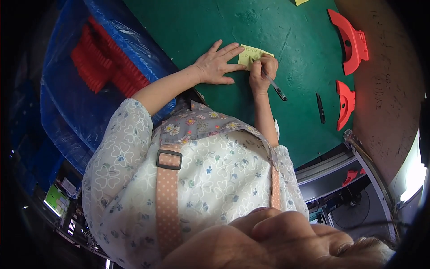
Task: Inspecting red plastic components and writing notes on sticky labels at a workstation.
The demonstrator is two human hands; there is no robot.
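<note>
A small yellow paper slip [245,59] with handwriting lies on the green tabletop [206,22]. My left hand [218,64] rests flat with its fingers spread, the fingertips touching the slip's left edge. In my right hand [263,74] is a pen [278,90] with a clear barrel and a dark end, held in a writing grip. Its tip side is over the paper, partly hidden by my fingers.
On the left, a blue plastic-lined container [62,103] holds many stacked red parts [105,62]. Two curved red plastic parts [351,42] and a dark slim pen-like tool [320,107] lie on the right. A brown panel [385,76] with handwriting borders the table's right side.
</note>
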